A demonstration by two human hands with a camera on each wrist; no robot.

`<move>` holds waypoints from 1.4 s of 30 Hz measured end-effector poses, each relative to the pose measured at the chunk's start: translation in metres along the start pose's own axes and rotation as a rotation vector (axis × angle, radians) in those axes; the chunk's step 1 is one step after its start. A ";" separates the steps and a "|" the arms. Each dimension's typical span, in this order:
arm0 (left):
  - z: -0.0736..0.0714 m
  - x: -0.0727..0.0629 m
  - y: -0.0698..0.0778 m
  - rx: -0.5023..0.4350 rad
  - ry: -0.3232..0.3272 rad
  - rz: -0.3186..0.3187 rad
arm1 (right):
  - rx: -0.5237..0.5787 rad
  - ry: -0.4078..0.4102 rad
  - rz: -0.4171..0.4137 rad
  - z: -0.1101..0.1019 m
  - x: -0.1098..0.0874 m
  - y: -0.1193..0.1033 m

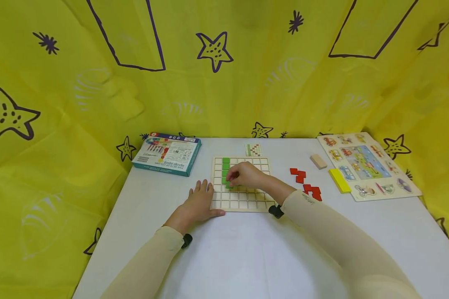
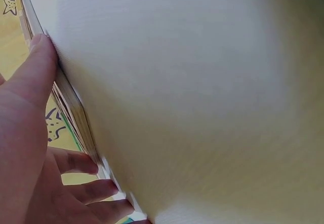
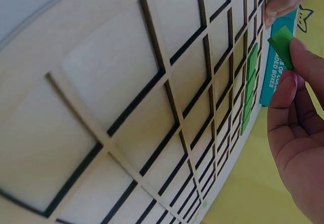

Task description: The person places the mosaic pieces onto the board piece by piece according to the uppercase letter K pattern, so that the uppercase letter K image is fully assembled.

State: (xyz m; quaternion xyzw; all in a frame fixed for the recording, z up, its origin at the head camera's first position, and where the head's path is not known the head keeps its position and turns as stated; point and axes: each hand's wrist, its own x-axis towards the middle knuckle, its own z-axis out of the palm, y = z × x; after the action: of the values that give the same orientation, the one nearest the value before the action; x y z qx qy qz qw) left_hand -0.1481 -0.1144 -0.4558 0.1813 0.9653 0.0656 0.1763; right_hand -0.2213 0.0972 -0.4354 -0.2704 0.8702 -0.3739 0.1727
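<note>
A wooden grid board [image 1: 243, 209] lies on the white table. Several green tiles [image 1: 225, 167] fill neighbouring squares of one column near its left side. Between thumb and forefinger, my right hand [image 1: 247, 174] pinches another green square tile [image 3: 284, 46], tilted and raised over the board close to the green row. My left hand [image 1: 198, 204] rests at the board's lower left corner, fingers spread along the left edge and thumb [image 2: 40, 64] against the near edge.
Red tiles [image 1: 312, 191] lie loose right of the board, near a wooden block [image 1: 318, 161] and a yellow block [image 1: 339, 181]. A picture puzzle board [image 1: 366, 162] is at far right. Behind the grid is a small pattern card [image 1: 253, 150]; a teal box [image 1: 168, 153] sits back left.
</note>
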 end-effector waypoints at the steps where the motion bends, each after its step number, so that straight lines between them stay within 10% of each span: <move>1: 0.000 0.000 0.000 -0.001 0.001 0.001 | -0.003 -0.002 -0.001 0.001 0.001 0.000; 42: 0.000 0.002 0.000 -0.002 -0.008 -0.007 | -0.154 0.029 0.005 0.027 0.014 0.004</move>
State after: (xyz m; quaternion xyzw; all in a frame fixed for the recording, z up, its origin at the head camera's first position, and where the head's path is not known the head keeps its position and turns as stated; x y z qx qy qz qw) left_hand -0.1497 -0.1139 -0.4564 0.1779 0.9652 0.0652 0.1804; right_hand -0.2199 0.0763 -0.4572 -0.2751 0.8995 -0.3093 0.1398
